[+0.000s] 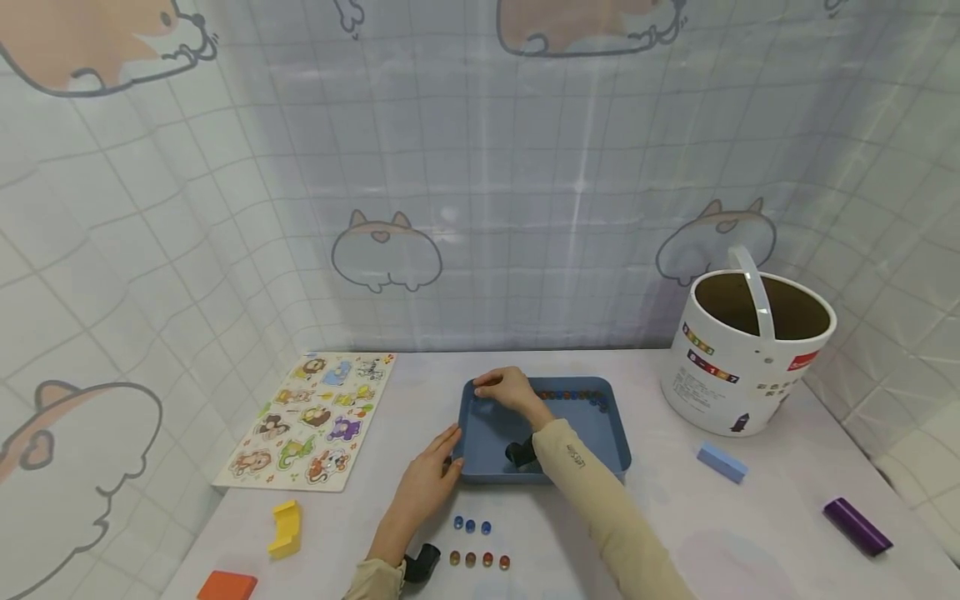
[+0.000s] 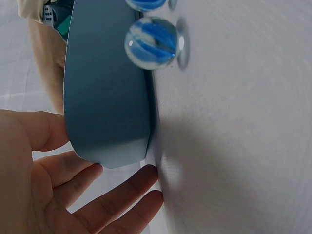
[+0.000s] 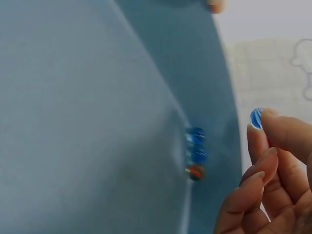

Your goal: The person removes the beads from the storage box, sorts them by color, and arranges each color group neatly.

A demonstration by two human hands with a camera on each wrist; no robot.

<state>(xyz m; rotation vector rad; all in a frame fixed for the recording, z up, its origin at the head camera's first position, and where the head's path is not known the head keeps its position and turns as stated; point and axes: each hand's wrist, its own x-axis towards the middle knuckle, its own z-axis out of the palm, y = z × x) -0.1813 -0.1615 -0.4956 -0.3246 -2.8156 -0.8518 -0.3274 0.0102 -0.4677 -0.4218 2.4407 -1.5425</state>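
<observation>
The right hand (image 1: 512, 392) pinches a blue marble (image 3: 256, 118) in its fingertips: likely light, hard, slippery, best held across its middle. Left hand (image 1: 426, 482), fingers loose, seemingly touches the tray (image 1: 487, 446) near that grip.

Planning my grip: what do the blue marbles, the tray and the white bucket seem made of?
Blue marbles: likely glossy glass; clear bodies with bright glints. Tray: probably matte plastic, by its soft, even sheen; coated metal possible. White bucket: seemingly satin plastic; smooth, faintly shiny surface.
</observation>
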